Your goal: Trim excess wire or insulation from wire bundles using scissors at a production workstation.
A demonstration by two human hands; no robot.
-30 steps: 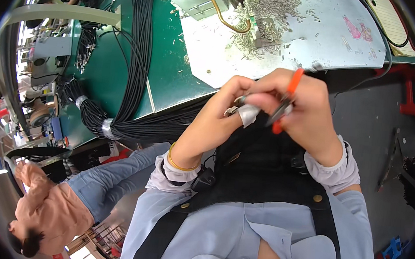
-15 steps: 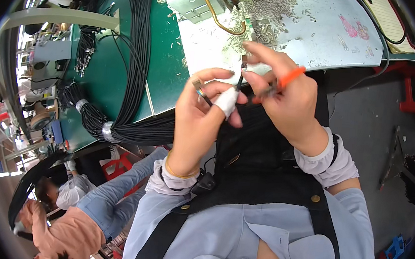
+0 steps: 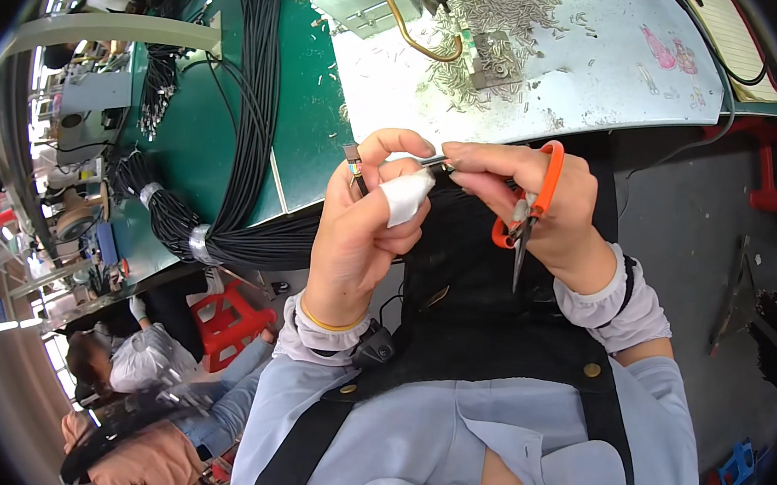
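My left hand (image 3: pixel 353 230), its thumb wrapped in white tape, is closed on a black cable (image 3: pixel 358 183). The cable's flat metal connector (image 3: pixel 352 153) with bits of coloured wire sticks out between the fingers. My right hand (image 3: pixel 562 207) pinches the other end of the cable with thumb and forefinger, where the fingertips of both hands meet. Orange-handled scissors (image 3: pixel 551 175) hang in my right palm, their blades pointing down toward my black apron (image 3: pixel 494 298). The exact part between the fingertips is mostly hidden.
Ahead is a white work plate (image 3: pixel 597 76) with many small metal pieces (image 3: pixel 510 13) around a bench machine (image 3: pixel 358 4). On the green table (image 3: pixel 198 152) lies a bundle of black cables (image 3: pixel 254 245). A red stool (image 3: pixel 226 321) and a co-worker in a peach top (image 3: pixel 152 462) are at lower left.
My right hand has lowered its fingertips to the left ones, and the scissors have swung to point down. My left hand has turned slightly, and the connector stands higher. The co-worker has shifted lower.
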